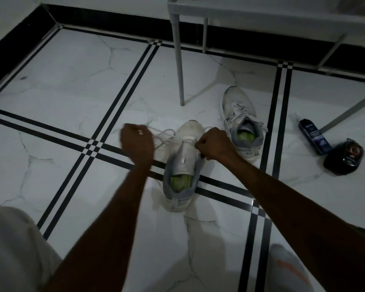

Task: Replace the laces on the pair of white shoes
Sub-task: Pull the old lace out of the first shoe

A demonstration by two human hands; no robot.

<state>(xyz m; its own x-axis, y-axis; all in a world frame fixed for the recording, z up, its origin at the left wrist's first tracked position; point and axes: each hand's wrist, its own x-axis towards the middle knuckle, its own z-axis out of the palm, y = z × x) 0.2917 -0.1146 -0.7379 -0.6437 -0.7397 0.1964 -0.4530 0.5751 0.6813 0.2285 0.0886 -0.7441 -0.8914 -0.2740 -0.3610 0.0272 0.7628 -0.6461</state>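
A white shoe [182, 163] with a green insole stands on the tiled floor in front of me, toe pointing away. My left hand [136, 143] is curled to the left of it and grips its white lace [163, 137], which runs taut from the shoe's eyelets. My right hand [214, 144] is a fist at the shoe's right side by the tongue, pinching the lace or the upper there. A second white shoe [240, 121], laced, lies farther back to the right.
A white table's legs [178, 60] stand behind the shoes. A dark blue bottle [314, 137] and a round black object [343, 157] lie on the floor at the right. My knees show at the bottom corners.
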